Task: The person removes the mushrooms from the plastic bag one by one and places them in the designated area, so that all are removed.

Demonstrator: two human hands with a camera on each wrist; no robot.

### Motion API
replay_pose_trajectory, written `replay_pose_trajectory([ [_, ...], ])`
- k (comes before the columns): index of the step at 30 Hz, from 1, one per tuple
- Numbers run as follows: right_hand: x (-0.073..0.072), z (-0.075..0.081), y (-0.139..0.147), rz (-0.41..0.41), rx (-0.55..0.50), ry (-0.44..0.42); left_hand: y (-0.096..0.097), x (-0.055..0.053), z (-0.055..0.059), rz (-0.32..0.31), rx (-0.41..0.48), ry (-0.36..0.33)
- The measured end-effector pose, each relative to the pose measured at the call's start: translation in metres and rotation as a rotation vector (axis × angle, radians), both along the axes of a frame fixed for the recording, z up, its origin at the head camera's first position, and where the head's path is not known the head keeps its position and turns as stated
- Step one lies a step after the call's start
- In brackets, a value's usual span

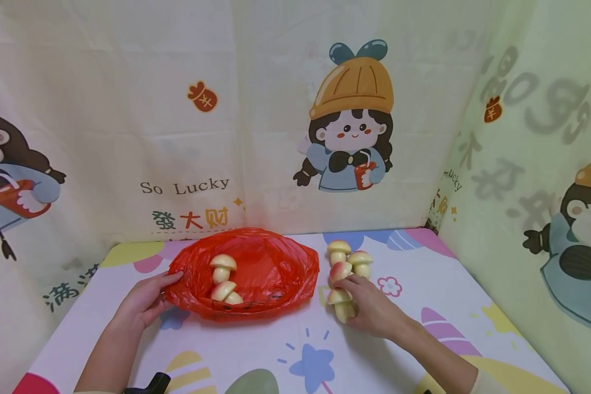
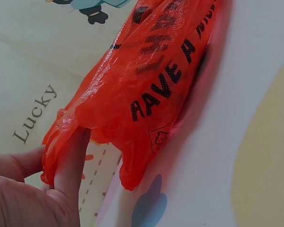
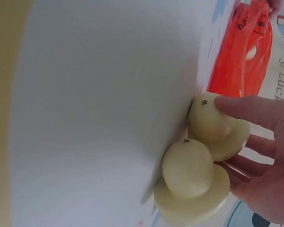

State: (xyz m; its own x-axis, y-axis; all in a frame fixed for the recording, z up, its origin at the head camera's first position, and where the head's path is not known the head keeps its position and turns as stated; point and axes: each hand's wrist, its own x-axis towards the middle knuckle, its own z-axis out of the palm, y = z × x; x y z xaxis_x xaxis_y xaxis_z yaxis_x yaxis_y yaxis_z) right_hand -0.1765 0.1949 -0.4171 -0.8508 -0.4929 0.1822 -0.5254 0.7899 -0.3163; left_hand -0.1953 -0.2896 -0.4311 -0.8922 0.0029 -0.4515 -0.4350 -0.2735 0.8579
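Note:
A red plastic bag point(image 1: 295, 273) lies with its mouth spread toward me, and two cream toy mushrooms point(image 1: 223, 268) are inside it. My left hand point(image 1: 145, 298) holds the bag's left edge; in the left wrist view the film is pinched between thumb and fingers. To the right of the bag, several more mushrooms point(image 1: 339, 249) stand grouped on the table. My right hand point(image 1: 376, 309) grips the nearest mushroom point(image 1: 342, 309) there. The right wrist view shows the thumb on this mushroom's stem point(image 3: 208, 118), with the other fingers behind its cap. Another mushroom point(image 3: 187, 175) sits right beside it.
The table point(image 1: 256, 350) has a white cover printed with colourful shapes. A printed curtain point(image 1: 266, 109) hangs along its back edge, and another curtain side point(image 1: 512, 219) borders the right. A small black object point(image 1: 155, 383) shows at the bottom edge near my left forearm.

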Motion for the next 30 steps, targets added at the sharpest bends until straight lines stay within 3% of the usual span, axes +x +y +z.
replay_pose_trajectory([
  [11,0.0025,0.001,-0.0001,-0.013,0.021,0.038,-0.0006,0.0019,-0.0018,0.002,-0.008,-0.004],
  [20,0.0023,0.0009,-0.0024,-0.019,0.019,0.019,-0.0002,0.0003,-0.0011,-0.002,-0.008,-0.005],
  [30,0.0043,-0.0007,-0.0025,0.0,0.019,0.074,0.0004,0.0006,-0.0001,-0.009,-0.007,-0.001],
])
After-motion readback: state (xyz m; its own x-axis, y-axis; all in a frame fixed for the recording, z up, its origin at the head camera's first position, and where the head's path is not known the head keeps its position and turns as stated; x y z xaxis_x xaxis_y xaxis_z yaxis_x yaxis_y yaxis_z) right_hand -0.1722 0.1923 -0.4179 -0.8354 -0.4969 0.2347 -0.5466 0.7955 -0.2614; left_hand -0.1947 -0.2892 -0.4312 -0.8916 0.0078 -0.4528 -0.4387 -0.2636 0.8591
